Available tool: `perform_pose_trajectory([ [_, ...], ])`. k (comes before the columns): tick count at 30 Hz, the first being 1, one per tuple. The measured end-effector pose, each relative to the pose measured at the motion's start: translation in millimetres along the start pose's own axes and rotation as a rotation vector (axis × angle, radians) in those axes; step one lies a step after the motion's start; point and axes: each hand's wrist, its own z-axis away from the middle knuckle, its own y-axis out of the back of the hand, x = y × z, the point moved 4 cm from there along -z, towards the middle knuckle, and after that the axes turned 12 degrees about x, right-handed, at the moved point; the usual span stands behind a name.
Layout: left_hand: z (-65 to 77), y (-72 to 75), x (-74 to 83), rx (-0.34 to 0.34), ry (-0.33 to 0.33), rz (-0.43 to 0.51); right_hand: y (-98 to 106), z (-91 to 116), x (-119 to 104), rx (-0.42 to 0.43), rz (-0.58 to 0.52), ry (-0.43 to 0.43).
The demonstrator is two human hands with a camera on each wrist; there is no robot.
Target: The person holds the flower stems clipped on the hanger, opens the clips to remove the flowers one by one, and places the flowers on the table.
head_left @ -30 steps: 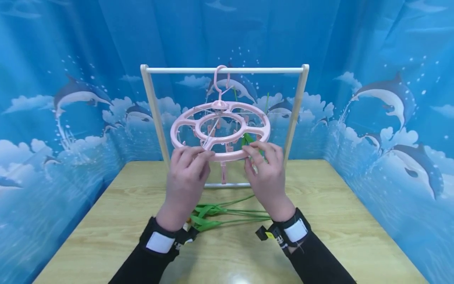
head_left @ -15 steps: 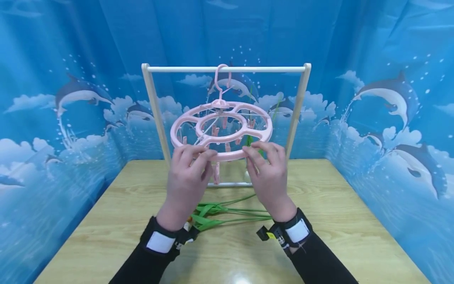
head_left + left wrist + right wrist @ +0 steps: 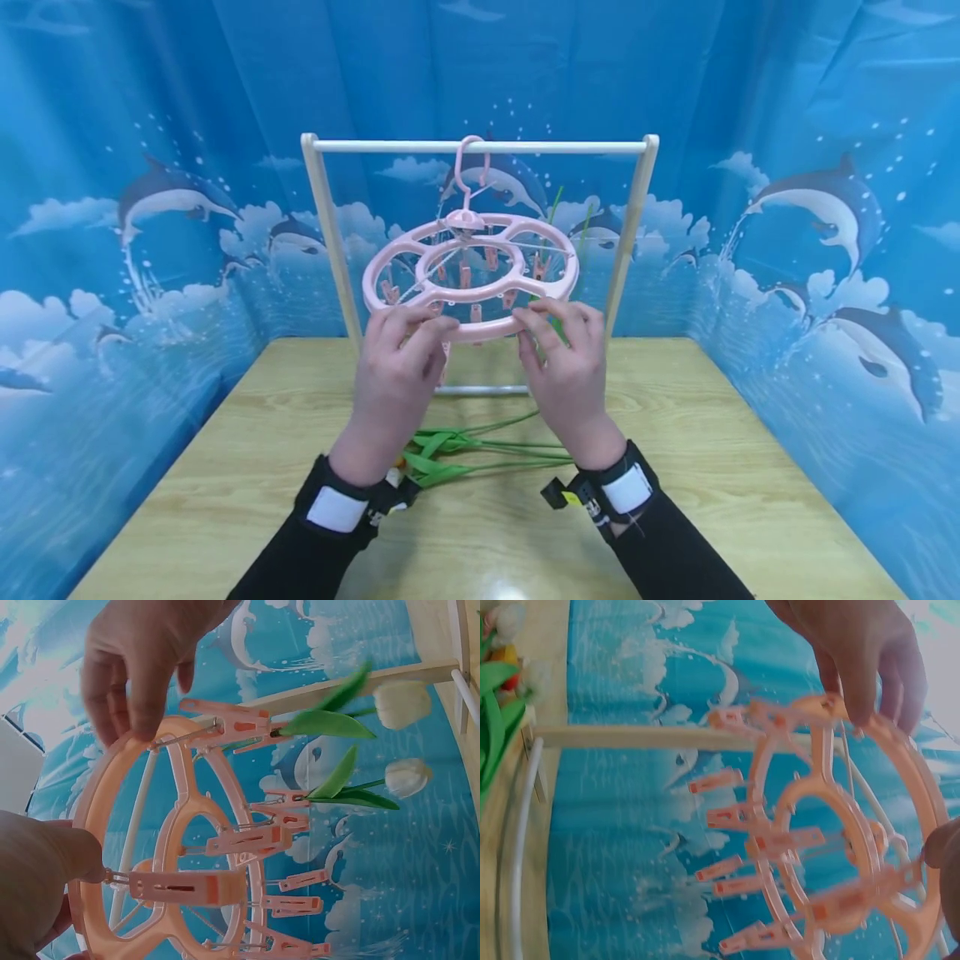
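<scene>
A round pink clip hanger [image 3: 468, 296] hangs by its hook from the white rail of a rack, tilted toward me. My left hand [image 3: 397, 383] pinches the left front of its rim. At the right front, my right hand [image 3: 566, 375] pinches the rim with thumb and fingers. Several pink clips [image 3: 187, 889] dangle beneath the ring. In the left wrist view, two clips hold artificial tulips upside down, their white blooms [image 3: 403, 705] lowest. Their green stems [image 3: 555, 204] rise behind the ring in the head view.
The rack [image 3: 633, 225] stands on a wooden table [image 3: 712, 500]. More artificial tulips [image 3: 450, 454] with green leaves lie in front of it, their blooms partly hidden by my left wrist. Blue dolphin-print curtains [image 3: 480, 67] surround the table on three sides.
The hanger has turned between my hands: the front clip has shifted left and the stems at the back right. Both hands stay at nearly the same spots.
</scene>
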Motion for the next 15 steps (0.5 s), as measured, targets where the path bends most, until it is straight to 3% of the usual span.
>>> perform_pose_trajectory([
  [7,-4.2,2.8,-7.7,0.028,0.011,0.018,2,-1,14,-0.003,-0.005,-0.112],
  [15,-1.8,0.7,-2.4,0.006,-0.005,-0.004,0,3,3,0.013,-0.04,-0.051],
])
